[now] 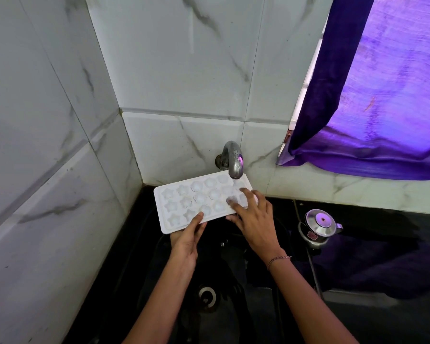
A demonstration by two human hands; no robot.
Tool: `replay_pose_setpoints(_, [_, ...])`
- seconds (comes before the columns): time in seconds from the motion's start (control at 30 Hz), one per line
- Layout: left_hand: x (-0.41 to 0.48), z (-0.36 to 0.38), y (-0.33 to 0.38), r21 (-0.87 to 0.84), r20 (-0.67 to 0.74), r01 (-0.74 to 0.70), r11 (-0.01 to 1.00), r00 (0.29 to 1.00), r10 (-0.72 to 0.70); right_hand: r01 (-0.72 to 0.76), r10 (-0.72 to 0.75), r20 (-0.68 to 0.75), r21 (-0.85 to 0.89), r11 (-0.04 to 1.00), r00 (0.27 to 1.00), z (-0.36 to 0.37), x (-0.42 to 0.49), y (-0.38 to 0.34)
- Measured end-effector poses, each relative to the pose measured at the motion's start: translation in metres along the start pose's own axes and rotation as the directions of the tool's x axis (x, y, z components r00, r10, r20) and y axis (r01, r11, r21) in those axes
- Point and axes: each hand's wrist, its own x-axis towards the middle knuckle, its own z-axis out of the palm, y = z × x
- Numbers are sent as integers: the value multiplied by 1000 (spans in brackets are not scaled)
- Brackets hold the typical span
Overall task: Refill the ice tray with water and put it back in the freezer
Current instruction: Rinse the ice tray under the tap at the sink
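Purple curtain (382, 95), steel kettle (319, 228), marbled wall tiles (171, 58), black counter (407, 324)

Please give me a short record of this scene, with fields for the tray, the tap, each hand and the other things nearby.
ice tray: white, held above the black sink
tap: on the tiled wall, its spout over the tray's right end
water: flow too faint to tell
left hand: grips the tray's near edge, thumb on top
right hand: rests spread fingers on the tray's right end
nearby: steel kettle right of the sink; purple curtain above it
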Motion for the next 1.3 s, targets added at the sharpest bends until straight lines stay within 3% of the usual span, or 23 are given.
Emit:
replay_pose_setpoints(0.1, [5,-6,2,10,-17,2,1000,1000,-2,48,-48,-7,-13,999,999,-1,-2,1])
replay_pose_setpoints(0.27, [3,-12,0,48,-13,6,999,1000,-5,-4,5,33,-2,1000,999,0,-8,-5])
replay_pose_setpoints(0.37, [-1,-17,1,130,-21,-28,991,999,31,21,-32,164,69,997,986,4,-17,-5])
replay_pose_setpoints(0.47, [-6,-25,-6,254,-32,-68,965,996,79,-57,5,307,159,986,952,5,-30,-3])
replay_pose_setpoints(0.53, [-7,-30,-13,408,-58,-101,908,989,136,-81,22,336,165,983,942,7,-39,-5])
replay_pose_setpoints(0.67, [-15,-33,-20,733,-4,-203,649,953,304,-111,42,386,158,981,922,11,-49,-13])
replay_pose_setpoints(0.77, [-23,-33,-23,807,78,-268,526,932,354,-135,68,379,153,979,923,13,-51,-17])
replay_pose_setpoints(0.87, [-26,-34,-25,829,110,-282,483,929,353,-146,97,330,128,981,939,17,-51,-19])
replay_pose_setpoints(1.0, [-22,-36,-27,820,61,-229,525,947,317,-149,104,343,106,983,933,19,-41,-19])
replay_pose_setpoints(1.3, [-16,-29,-27,644,-24,-89,760,990,136,-141,117,249,78,987,961,10,-12,-15])
